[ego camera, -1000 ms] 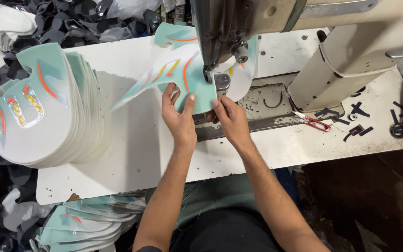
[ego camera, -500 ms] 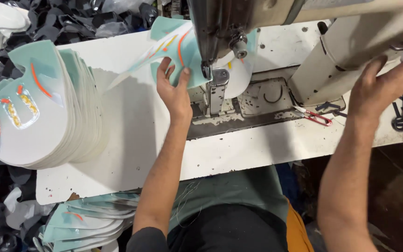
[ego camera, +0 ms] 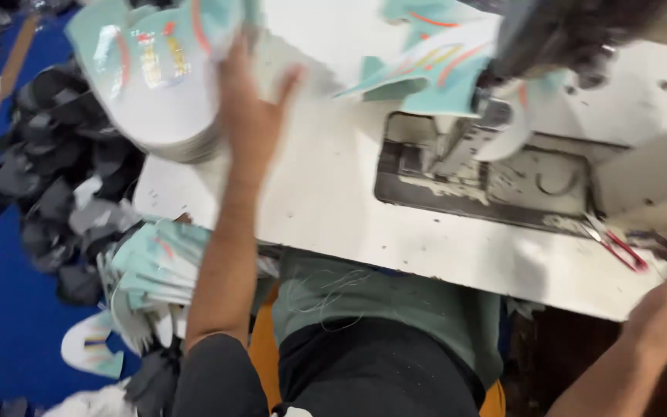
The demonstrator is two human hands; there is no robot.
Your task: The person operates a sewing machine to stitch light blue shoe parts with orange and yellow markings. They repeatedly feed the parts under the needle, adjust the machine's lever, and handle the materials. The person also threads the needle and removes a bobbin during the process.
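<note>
Frame was evenly lit, bright on the white table (ego camera: 333,193); heavy motion blur throughout (left hand (ego camera: 252,116) smeared).

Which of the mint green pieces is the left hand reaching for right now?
The top piece of the tall stack at the table's far left corner. The left hand touches its edge; the other piece lies apart under the sewing machine.

You have no packages, labels, signs or screens before you here. Nothing on the table or the floor around it is a box, a bag, a tag or a display.
</note>
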